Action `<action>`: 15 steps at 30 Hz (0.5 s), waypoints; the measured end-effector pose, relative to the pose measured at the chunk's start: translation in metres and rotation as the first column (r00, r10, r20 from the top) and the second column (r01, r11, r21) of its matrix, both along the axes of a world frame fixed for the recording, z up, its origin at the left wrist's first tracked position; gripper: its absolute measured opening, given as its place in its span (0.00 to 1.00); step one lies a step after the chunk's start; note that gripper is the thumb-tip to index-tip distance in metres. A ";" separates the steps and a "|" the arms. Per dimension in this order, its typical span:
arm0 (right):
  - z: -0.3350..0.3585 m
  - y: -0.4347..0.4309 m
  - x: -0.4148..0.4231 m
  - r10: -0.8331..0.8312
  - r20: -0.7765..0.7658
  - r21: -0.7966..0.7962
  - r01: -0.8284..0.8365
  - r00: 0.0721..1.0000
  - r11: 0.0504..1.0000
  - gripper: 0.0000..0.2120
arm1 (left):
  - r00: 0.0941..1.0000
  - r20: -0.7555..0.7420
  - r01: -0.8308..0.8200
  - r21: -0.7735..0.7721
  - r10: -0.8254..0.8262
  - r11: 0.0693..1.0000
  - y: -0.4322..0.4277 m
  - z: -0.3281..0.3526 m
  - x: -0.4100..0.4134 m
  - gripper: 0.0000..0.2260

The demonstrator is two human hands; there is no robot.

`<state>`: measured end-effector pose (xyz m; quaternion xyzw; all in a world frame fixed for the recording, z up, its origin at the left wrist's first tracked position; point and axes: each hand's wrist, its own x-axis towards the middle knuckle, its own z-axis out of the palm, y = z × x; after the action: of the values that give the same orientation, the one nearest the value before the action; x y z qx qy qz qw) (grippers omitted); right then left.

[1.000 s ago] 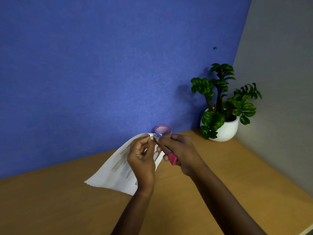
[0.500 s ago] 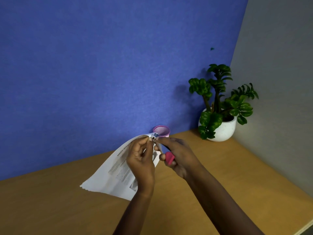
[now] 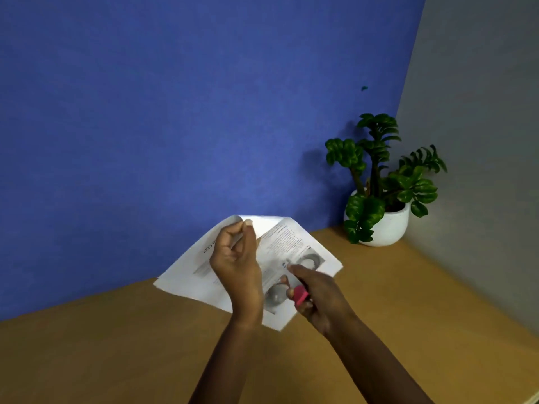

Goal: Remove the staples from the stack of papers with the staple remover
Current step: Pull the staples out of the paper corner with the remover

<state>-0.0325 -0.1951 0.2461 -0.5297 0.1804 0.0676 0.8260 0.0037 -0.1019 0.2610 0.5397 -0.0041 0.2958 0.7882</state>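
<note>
I see L hand (image 3: 236, 266) pinching far corner of the papers (image 3: 183, 275), held up over desk (image 3: 116, 345) mid-scene. R hand (image 3: 319, 298), just right, fingers clamped round pink staple remover (image 3: 300, 295), tip over the right sheet.

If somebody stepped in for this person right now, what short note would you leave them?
Left hand: pinches the top sheet's upper corner and holds the papers up over the table.
Right hand: grips the pink staple remover, its tip over the lower page.
Done: the sheets are parted at that corner, so its staple looks to be out.
Left: no staple shows from here. Check the other edges and pull any you find.
</note>
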 end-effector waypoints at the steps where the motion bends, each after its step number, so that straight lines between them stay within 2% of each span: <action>1: 0.005 -0.002 0.000 -0.020 0.041 -0.030 0.021 0.999 0.999 0.10 | 1.000 -0.021 0.008 -0.003 -0.008 1.000 0.002 -0.004 -0.001 0.03; 6: 0.034 -0.007 -0.004 -0.080 0.221 -0.245 0.135 0.972 0.960 0.11 | 0.994 -0.094 0.048 -0.038 -0.051 0.998 -0.001 -0.007 -0.005 0.03; 11: 0.057 -0.001 -0.006 0.050 0.304 -0.429 0.090 0.952 0.899 0.08 | 0.985 -0.130 0.098 -0.141 -0.117 0.985 -0.005 -0.004 -0.007 0.05; 14: 0.061 0.004 -0.004 0.123 0.312 -0.460 0.037 0.942 0.887 0.03 | 0.978 -0.127 0.138 -0.184 -0.163 0.973 -0.008 -0.002 -0.011 0.06; 15: 0.060 0.005 -0.003 0.133 0.320 -0.464 0.033 0.938 0.885 0.04 | 0.976 -0.123 0.157 -0.186 -0.181 0.970 -0.009 -0.002 -0.013 0.06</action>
<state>-0.0359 -0.1899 0.3063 -0.7190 0.0310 -0.0487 0.6926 -0.0091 -0.1107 0.2593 0.4852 0.0310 0.1882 0.8533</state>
